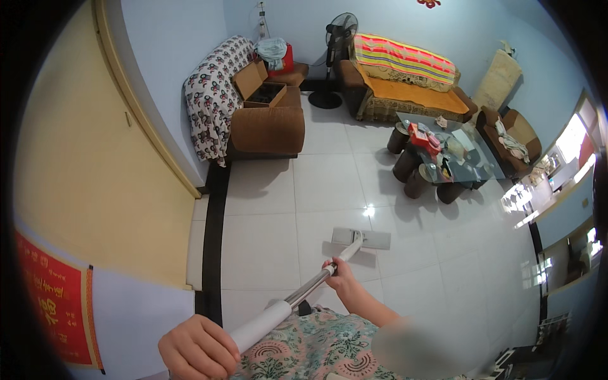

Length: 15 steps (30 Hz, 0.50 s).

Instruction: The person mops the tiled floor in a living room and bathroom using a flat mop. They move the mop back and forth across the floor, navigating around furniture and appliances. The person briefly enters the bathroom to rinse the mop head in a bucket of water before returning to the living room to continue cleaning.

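A flat mop (pixel 259 326) with a white grip and a metal pole slants across in front of my body. My left hand (pixel 199 349) is closed around the top end of its handle, at the lower left. Further down the pole, my right hand (pixel 342 273) grips it just above the white lower joint. The wide pale mop head (pixel 377 240) lies out ahead over the white floor tiles. Its shadow shows beside it, and I cannot tell whether the head touches the floor.
A glass coffee table (pixel 472 170) with several dark stools stands ahead right. Behind it is a sofa (pixel 411 95), with a standing fan (pixel 329 63) beside it. A brown armchair (pixel 266 130) bearing an open cardboard box (pixel 272 95) sits ahead left. A yellow door (pixel 95 158) borders the left.
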Available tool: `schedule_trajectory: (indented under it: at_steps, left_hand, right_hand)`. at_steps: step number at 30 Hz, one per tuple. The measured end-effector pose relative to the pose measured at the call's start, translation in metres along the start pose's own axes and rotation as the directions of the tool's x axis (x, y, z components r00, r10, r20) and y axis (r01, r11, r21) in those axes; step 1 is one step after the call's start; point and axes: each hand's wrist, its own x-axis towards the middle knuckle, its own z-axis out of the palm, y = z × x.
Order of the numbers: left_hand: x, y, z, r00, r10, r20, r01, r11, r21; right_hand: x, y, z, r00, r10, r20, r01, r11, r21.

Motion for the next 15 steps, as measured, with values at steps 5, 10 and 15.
schedule_trajectory:
  at_steps: [5,10,15]
  left_hand:
    - [0.046,-0.064,-0.067,0.999,-0.021,0.04,0.015,0.99,0.143]
    - [0.06,-0.132,-0.158,1.0,0.007,-0.03,-0.002,0.986,0.167]
    - [0.104,-0.206,-0.271,0.998,-0.004,-0.069,0.017,0.981,0.193]
  right_hand:
    - [0.042,-0.03,0.121,1.0,0.02,-0.015,-0.021,0.997,-0.081]
    - [0.118,-0.056,0.223,0.999,0.029,0.03,-0.024,0.989,-0.146]
    - [0.182,-0.088,0.339,0.998,-0.051,-0.033,0.046,0.987,-0.151]
